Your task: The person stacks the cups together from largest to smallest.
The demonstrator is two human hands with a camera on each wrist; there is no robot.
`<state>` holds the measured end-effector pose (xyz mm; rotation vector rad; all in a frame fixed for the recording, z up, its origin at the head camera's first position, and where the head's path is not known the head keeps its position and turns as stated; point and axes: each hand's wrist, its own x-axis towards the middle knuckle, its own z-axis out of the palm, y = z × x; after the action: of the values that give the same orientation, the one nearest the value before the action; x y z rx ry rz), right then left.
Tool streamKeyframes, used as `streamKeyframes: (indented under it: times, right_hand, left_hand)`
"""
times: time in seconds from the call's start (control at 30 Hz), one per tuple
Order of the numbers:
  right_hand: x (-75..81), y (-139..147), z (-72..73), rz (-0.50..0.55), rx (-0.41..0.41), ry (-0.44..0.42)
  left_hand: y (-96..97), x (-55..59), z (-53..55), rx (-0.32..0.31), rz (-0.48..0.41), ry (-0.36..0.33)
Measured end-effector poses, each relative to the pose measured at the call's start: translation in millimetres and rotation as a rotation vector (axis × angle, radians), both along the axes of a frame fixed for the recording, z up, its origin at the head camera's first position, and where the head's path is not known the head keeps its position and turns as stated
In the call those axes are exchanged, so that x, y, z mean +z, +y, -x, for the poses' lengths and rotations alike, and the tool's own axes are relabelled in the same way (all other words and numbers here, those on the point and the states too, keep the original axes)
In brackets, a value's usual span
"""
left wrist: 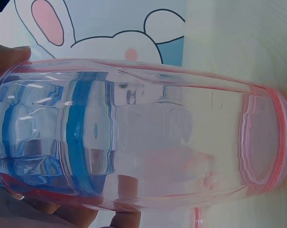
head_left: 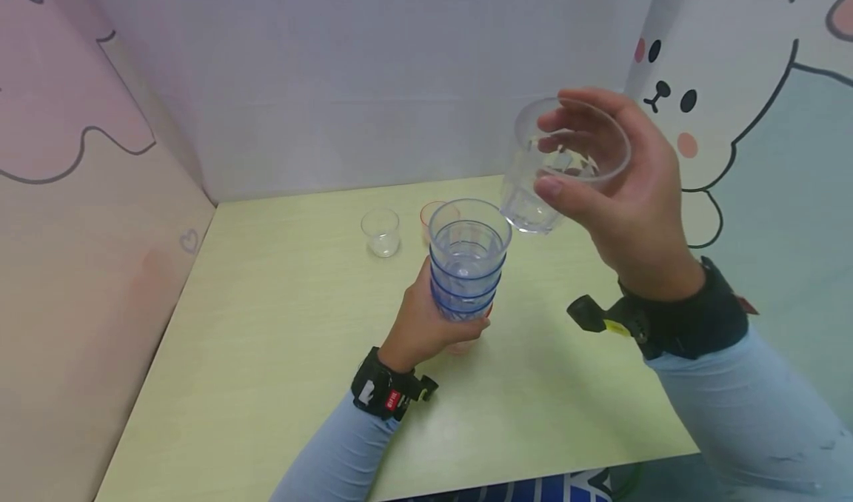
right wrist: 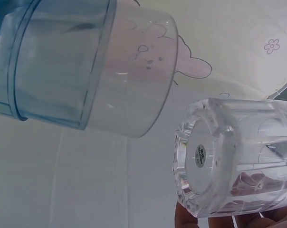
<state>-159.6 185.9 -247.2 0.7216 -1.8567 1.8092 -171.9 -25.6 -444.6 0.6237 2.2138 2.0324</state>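
Observation:
My left hand [head_left: 416, 320] grips a tall stack of nested plastic cups [head_left: 466, 269] low down, its mouth tilted up toward the head camera. Blue-rimmed cups form most of the stack, and a clear cup [right wrist: 138, 76] stands out of its top. At the bottom, a pink-tinted cup [left wrist: 157, 147] encloses the lowest blue cup [left wrist: 77, 133], as the left wrist view shows. My right hand [head_left: 633, 183] holds another clear cup [head_left: 526, 191] between thumb and fingers, up and to the right of the stack. Its faceted base [right wrist: 200, 156] faces the stack's mouth, with a gap between them in the right wrist view.
Farther back on the pale yellow table [head_left: 280, 302] stand a small clear cup [head_left: 381, 234] and a red-rimmed cup [head_left: 433, 213], partly hidden behind the stack. White cloth [head_left: 373, 80] closes off the back, and printed cartoon panels [head_left: 766, 117] flank both sides.

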Motion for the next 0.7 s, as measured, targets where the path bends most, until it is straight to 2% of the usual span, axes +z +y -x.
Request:
streamKeyframes:
  times: [0.27,0.5,0.7]
  right_hand:
    - [5.9,-10,-3.3,-0.043,0.024,-0.004]
    - [7.4,-17,-2.2,-0.116,0.041,0.027]
    - [8.2,-26,-3.4,-0.109,0.059,-0.018]
  left_hand:
    - [0.4,-2.1,-1.9,-0.006,0.001,-0.006]
    - [0.6,-1.7,-0.8,-0.012,-0.001,0.012]
    - [0.3,-2.3,-0.1,-0.023,-0.004,0.014]
